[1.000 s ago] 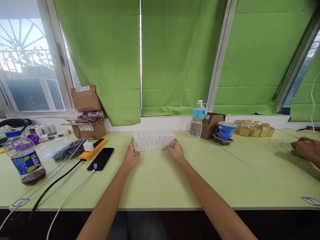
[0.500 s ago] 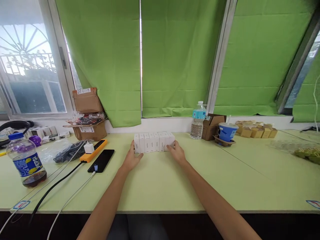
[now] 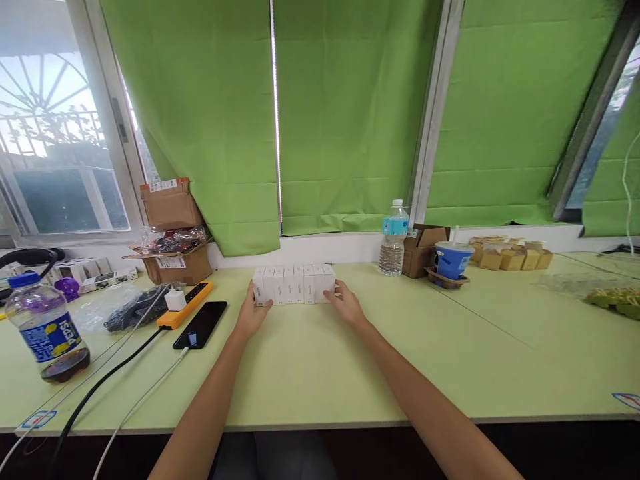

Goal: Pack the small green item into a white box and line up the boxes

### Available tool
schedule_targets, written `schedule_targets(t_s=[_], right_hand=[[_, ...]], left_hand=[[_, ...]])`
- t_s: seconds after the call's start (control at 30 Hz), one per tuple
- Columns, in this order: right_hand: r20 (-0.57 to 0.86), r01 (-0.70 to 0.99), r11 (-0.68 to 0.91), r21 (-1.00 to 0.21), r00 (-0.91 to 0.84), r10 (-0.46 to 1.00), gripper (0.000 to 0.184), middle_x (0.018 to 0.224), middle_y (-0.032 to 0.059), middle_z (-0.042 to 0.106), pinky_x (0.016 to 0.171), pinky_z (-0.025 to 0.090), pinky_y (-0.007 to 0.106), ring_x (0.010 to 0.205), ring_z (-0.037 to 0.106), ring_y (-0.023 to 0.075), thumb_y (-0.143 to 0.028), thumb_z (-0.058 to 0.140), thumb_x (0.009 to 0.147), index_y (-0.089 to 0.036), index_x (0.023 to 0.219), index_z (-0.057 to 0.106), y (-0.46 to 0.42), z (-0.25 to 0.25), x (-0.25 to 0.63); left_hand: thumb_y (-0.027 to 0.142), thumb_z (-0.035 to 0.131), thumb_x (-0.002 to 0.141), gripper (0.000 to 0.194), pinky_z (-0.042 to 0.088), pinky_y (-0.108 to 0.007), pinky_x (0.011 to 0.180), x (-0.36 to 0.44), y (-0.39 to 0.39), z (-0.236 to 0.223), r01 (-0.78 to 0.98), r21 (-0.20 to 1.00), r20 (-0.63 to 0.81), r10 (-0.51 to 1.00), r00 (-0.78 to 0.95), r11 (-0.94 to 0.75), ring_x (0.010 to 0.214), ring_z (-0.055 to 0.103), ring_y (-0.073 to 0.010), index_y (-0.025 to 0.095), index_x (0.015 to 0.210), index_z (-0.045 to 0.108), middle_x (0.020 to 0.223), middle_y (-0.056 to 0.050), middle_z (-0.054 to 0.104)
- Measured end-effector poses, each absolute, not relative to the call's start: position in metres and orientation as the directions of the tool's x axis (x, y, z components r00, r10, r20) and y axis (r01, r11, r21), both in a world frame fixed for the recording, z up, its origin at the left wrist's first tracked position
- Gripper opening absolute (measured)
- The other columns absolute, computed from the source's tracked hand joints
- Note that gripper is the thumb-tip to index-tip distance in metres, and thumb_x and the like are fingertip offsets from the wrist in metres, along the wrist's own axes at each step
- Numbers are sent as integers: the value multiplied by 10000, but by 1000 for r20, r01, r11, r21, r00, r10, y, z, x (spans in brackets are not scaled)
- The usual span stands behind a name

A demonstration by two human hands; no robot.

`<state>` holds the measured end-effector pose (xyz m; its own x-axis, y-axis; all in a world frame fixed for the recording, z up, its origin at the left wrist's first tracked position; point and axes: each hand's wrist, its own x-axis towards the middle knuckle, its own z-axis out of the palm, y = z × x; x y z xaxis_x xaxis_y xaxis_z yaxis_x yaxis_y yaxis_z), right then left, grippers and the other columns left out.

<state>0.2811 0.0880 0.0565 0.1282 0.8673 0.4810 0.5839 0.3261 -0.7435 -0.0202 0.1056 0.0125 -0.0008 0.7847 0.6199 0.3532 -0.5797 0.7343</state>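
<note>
A row of several small white boxes (image 3: 293, 285) stands upright, side by side, on the pale yellow-green table (image 3: 320, 373). My left hand (image 3: 252, 312) grips the left end of the row, its thumb at the front and fingers round the outer side. At the opposite end, my right hand (image 3: 345, 302) presses in the same manner, thumb on the front face of the last box. Between them the boxes are squeezed together with hardly any gaps. Small dark print shows on some of the fronts.
Left of the boxes lie a black phone (image 3: 201, 325), an orange power strip (image 3: 185, 307), cables and a Pepsi bottle (image 3: 49, 327). To the right are a water bottle (image 3: 393, 240), a brown carton (image 3: 420, 252), a blue cup (image 3: 451, 261) and several small kraft boxes (image 3: 513, 257).
Both hands and the row of white boxes have shifted a little to the left along the table. The camera view has turned slightly too.
</note>
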Motion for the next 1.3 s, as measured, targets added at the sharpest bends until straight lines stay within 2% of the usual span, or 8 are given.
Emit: schedule_targets(t_s=[0.07,0.13,0.27,0.4,0.57,0.8,1.0,1.3], right_hand=[[491,585,329,-742,140,860,592,1226,79,626,958,468,345,990,652,193,-488,558,876,-231,1406,500,92,54,282],[497,570,341,-747,139,856,585,1222,81,624,949,475,339,982,654,187,-474,557,880,-232,1410,507,96,52,285],[504,532,386,-753,90,859,633,1227,101,618,919,496,314,991,661,185,-423,579,871,-203,1456,476,100,49,290],[500,531,397,-748,58,864,659,1189,87,645,924,500,310,1003,664,183,-385,589,867,-206,1486,457,100,48,291],[508,548,399,-735,55,860,653,1174,76,655,941,500,318,991,667,179,-358,589,864,-207,1486,462,105,46,294],[499,561,393,-729,42,866,647,1162,73,658,930,501,326,973,662,183,-354,600,855,-198,1468,463,109,43,296],[511,564,414,-714,16,859,617,1169,64,657,957,492,322,1016,647,186,-344,582,868,-178,1450,461,111,41,297],[517,595,416,-688,-1,856,594,1268,54,606,946,478,300,1084,597,193,-351,579,851,-193,1411,458,102,44,293]], left_hand=[[317,573,913,836,444,-292,1038,-20,103,13,438,725,608,792,-47,-531,1201,576,-160,213,1592,98,1398,-117,534],[310,580,892,761,435,-371,1049,-17,97,15,561,704,593,795,-128,-434,1227,551,-231,166,1558,238,1366,-168,532],[223,575,833,618,177,-634,1140,-4,79,21,782,596,633,707,-316,-183,1450,232,-402,88,1424,453,1528,-280,280],[200,523,834,735,-23,-667,1145,-1,68,27,860,511,695,600,-396,-24,1524,-23,-323,103,1532,314,1637,-216,-11],[234,535,821,789,112,-775,1053,-15,71,22,828,556,645,589,-488,78,1481,99,-420,40,1540,273,1619,-268,11],[224,532,845,779,196,-596,1161,-6,73,28,828,548,697,611,-376,-116,1473,178,-371,81,1553,239,1619,-230,79],[212,519,860,871,301,-439,1158,5,78,23,717,624,667,690,-282,-311,1446,280,-352,45,1567,39,1556,-270,213],[189,543,853,893,396,-414,1030,-1,85,17,695,683,527,811,-254,-226,1247,500,-337,47,1570,31,1340,-232,502]])
